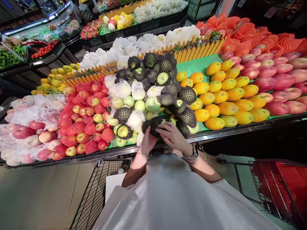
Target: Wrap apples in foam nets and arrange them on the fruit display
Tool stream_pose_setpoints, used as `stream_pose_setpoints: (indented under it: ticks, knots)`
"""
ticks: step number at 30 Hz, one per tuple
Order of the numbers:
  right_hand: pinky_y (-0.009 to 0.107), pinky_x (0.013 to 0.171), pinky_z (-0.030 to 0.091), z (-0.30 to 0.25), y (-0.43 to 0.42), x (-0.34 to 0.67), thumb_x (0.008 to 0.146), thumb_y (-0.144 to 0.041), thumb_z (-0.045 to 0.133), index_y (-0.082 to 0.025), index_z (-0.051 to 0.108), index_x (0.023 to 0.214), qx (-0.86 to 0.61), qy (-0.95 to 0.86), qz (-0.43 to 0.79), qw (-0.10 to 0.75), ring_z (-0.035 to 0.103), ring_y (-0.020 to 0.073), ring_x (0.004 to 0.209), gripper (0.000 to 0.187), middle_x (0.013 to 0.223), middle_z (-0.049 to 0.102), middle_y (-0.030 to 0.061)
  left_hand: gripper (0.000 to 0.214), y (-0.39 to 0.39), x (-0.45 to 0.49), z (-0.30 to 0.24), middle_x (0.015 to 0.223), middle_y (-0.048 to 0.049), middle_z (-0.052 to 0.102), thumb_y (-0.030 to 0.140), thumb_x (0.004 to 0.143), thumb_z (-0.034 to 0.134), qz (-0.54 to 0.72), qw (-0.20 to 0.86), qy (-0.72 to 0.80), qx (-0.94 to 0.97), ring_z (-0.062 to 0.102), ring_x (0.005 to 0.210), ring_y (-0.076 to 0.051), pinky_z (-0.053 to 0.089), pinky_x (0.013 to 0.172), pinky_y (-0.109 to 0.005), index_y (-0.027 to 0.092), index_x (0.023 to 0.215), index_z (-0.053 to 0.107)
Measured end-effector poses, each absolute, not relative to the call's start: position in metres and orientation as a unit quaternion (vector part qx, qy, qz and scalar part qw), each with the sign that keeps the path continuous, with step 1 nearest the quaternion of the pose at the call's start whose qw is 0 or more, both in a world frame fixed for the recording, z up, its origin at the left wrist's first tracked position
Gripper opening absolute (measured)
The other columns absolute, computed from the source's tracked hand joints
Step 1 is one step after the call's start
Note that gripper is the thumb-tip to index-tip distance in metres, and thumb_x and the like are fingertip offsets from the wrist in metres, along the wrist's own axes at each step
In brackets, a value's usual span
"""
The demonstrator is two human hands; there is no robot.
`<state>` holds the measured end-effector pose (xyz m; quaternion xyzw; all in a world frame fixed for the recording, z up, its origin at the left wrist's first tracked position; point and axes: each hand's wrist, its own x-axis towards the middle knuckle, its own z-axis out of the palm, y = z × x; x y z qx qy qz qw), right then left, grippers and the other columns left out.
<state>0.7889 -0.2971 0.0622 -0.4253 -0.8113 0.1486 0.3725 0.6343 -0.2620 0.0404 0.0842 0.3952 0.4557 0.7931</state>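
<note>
My left hand has its thumb and fingers closed round the near side of a fruit in a black foam net, at the front of the stand. From the other side my right hand presses bent fingers onto the same black net. What fruit lies inside is mostly hidden by the net and my fingers. Around it are more fruits in black nets, green apples and pale fruits in white foam nets. A green fruit half out of its black net lies to the left.
Apples in red nets and peach-coloured fruits in plastic fill the left. Rows of yellow papaya-like fruits and reddish fruits lie right. A metal edge borders the stand. Carts stand at left and right.
</note>
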Motion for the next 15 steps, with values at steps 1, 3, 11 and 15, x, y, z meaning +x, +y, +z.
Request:
stream_pose_setpoints:
  ticks: [1, 3, 11, 15]
  knots:
    - [0.050, 0.096, 0.049, 0.062, -0.296, 0.791, 0.097, -0.019, 0.041, -0.019, 0.065, 0.121, -0.437, -0.808, 0.132, 0.372, 0.053, 0.0286, 0.112, 0.033, 0.123, 0.063, 0.0132, 0.026, -0.262, 0.635, 0.039, 0.107, -0.0053, 0.074, 0.028, 0.097, 0.047, 0.458, 0.790, 0.398, 0.084, 0.065, 0.113, -0.017, 0.052, 0.099, -0.027, 0.017, 0.104, 0.070]
    - [0.052, 0.094, 0.049, 0.062, -0.294, 0.797, 0.095, -0.015, 0.041, -0.019, 0.067, 0.113, -0.449, -0.804, 0.120, 0.371, 0.051, 0.0291, 0.110, 0.032, 0.120, 0.062, 0.0134, 0.024, -0.261, 0.637, 0.036, 0.110, -0.0062, 0.074, 0.029, 0.095, 0.051, 0.463, 0.784, 0.403, 0.094, 0.063, 0.116, -0.018, 0.052, 0.098, -0.029, 0.017, 0.104, 0.069]
    - [0.059, 0.104, 0.044, 0.056, -0.290, 0.803, 0.091, -0.017, 0.044, -0.021, 0.063, 0.101, -0.465, -0.791, 0.143, 0.372, 0.046, 0.0317, 0.124, 0.022, 0.119, 0.056, 0.0145, 0.029, -0.261, 0.643, 0.032, 0.130, -0.0053, 0.065, 0.039, 0.087, 0.063, 0.481, 0.749, 0.421, 0.174, 0.053, 0.132, -0.022, 0.046, 0.109, -0.036, 0.020, 0.109, 0.065]
    - [0.059, 0.111, 0.039, 0.043, -0.294, 0.798, 0.094, -0.025, 0.046, -0.026, 0.060, 0.112, -0.472, -0.718, 0.169, 0.483, 0.050, 0.0288, 0.127, 0.023, 0.119, 0.059, 0.0116, 0.033, -0.260, 0.643, 0.037, 0.134, -0.0050, 0.062, 0.046, 0.088, 0.060, 0.498, 0.724, 0.435, 0.198, 0.051, 0.133, -0.022, 0.047, 0.110, -0.037, 0.022, 0.110, 0.063]
